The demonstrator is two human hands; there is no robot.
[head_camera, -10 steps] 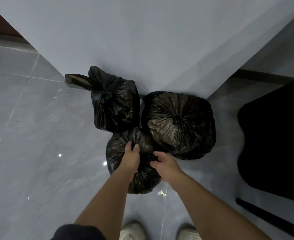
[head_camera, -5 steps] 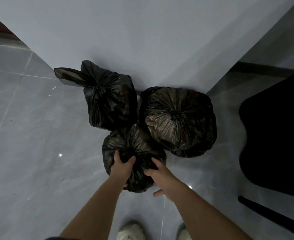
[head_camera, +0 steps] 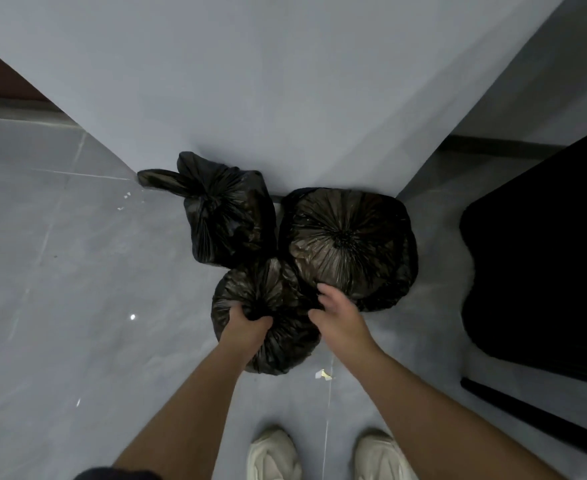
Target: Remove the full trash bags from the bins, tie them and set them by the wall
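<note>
Three tied black trash bags stand on the grey floor at the foot of the pale wall (head_camera: 285, 81). The left bag (head_camera: 226, 216) and the right bag (head_camera: 351, 244) lean against the wall. The near bag (head_camera: 278, 327) sits in front of them. My left hand (head_camera: 247, 323) grips the gathered top of the near bag, fingers curled into the plastic. Just right of that bag's top, my right hand (head_camera: 337, 310) hovers with fingers loosely spread, holding nothing.
A large black object (head_camera: 541, 265) fills the right side, close to the right bag. A small paper scrap (head_camera: 322, 374) lies on the tiles near my shoes (head_camera: 330, 455). Grey tiled floor (head_camera: 77, 289) stretches to the left.
My right hand has lifted off the near bag and opened. My left hand has closed tighter on the bag's top. The view has tilted down, showing my shoes.
</note>
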